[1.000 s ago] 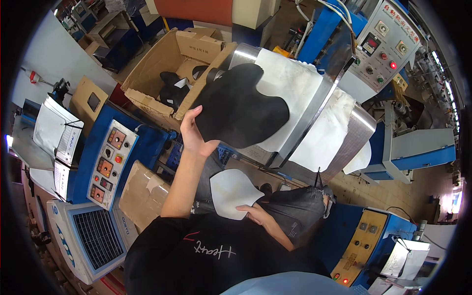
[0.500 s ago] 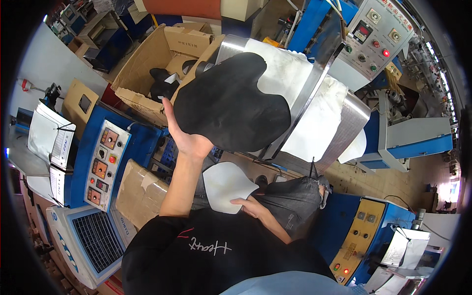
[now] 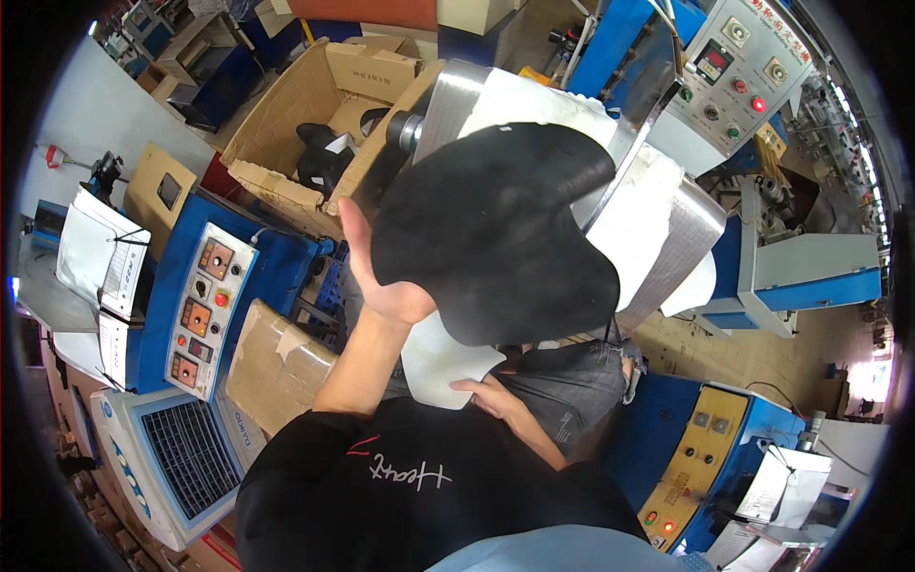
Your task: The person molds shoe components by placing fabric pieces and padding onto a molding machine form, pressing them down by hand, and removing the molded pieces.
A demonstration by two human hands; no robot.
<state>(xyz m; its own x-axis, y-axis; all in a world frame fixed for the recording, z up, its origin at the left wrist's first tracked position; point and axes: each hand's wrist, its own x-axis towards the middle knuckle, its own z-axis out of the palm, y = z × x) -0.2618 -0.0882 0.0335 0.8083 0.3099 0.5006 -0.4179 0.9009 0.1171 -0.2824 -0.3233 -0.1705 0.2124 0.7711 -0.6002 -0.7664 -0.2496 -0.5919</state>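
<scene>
Left hand (image 3: 391, 294), one digit splayed, the rest hidden, grip unclear, bears the black sheet (image 3: 496, 229) just beyond and rightward; likely light, pliant, best held by its edge; bodyward, the right hand (image 3: 494, 398) pinches a white piece (image 3: 440, 364).

The black sheet (image 3: 496, 238) blocks your way to the white covering (image 3: 534, 100), which a metal bar (image 3: 637, 145) crosses. Beyond your left hand (image 3: 396, 297) stands an open carton (image 3: 272, 188). Your right hand (image 3: 493, 397) has room over your jeans (image 3: 577, 386) toward the blue cabinet (image 3: 648, 415).
</scene>
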